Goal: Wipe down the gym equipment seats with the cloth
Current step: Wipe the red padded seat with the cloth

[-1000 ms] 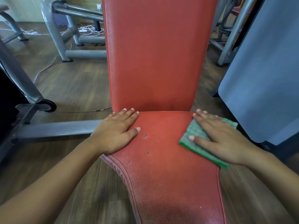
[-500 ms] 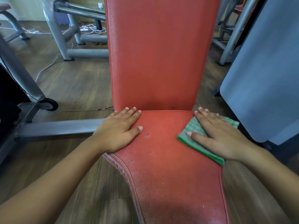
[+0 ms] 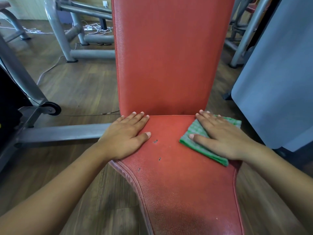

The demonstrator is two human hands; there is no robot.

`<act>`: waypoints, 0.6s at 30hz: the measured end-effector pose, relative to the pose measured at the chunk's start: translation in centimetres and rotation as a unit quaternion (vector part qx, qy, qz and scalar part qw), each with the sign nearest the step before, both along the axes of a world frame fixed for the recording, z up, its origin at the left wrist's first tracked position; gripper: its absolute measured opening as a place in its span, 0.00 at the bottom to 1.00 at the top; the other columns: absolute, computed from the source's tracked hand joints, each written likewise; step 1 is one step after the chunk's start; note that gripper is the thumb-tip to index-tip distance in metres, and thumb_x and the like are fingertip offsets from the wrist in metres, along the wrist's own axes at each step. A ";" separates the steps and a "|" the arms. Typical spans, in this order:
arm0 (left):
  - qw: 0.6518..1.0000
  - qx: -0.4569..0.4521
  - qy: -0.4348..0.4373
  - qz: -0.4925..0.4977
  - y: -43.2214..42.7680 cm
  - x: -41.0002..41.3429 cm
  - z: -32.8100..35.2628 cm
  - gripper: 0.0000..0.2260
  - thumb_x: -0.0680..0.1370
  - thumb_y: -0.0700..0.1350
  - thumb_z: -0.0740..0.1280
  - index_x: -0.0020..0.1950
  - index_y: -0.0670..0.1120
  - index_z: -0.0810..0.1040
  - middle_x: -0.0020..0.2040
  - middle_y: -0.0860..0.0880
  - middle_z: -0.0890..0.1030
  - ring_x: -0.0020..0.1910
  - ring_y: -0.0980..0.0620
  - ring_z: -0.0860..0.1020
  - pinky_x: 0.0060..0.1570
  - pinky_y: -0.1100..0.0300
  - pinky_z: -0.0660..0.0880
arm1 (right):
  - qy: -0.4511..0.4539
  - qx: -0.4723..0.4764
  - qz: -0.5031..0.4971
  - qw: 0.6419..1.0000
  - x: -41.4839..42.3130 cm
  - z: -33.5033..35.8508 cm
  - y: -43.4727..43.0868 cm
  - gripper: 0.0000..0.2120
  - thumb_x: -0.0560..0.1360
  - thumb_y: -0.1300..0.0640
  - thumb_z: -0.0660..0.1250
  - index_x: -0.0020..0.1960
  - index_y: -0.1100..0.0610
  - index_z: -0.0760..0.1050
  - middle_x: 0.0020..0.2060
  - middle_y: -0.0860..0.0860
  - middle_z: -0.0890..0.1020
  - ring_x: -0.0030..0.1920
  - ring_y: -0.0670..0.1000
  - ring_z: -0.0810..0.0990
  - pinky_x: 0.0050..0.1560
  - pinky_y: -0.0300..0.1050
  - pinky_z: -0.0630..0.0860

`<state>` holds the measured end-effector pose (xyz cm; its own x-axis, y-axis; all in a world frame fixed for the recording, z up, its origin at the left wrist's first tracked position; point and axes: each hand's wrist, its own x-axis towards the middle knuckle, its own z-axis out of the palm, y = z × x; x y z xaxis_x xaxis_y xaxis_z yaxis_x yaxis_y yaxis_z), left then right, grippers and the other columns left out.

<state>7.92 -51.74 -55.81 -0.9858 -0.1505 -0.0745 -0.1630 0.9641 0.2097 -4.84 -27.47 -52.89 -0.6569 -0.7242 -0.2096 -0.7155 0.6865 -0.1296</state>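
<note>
Two grips lie flat on the red seat in the head view. The right grip, fingers straight, presses the green cloth onto the seat's back corner at 1 o'clock, just below the backrest. The left grip, open and holding nothing, braces the edge at 9 o'clock from the cloth. The seat's long axis runs 12 to 6, so the next stroke likely pulls toward 6.

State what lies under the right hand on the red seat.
A green checked cloth lies under the right hand, flat on the red seat. The cloth's middle and the seat beneath it are covered.
</note>
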 end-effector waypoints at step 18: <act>1.000 -0.001 0.000 -0.003 -0.1 -0.1 -0.2 0.42 0.65 0.69 0.35 0.78 0.55 0.48 0.78 0.56 0.48 0.77 0.58 0.45 0.72 0.59 0.41 | 0.015 0.005 -0.048 0.999 -1.0 -0.4 -0.2 0.39 0.76 0.33 0.48 0.79 0.54 0.45 0.78 0.51 0.45 0.77 0.48 0.43 0.76 0.44 0.40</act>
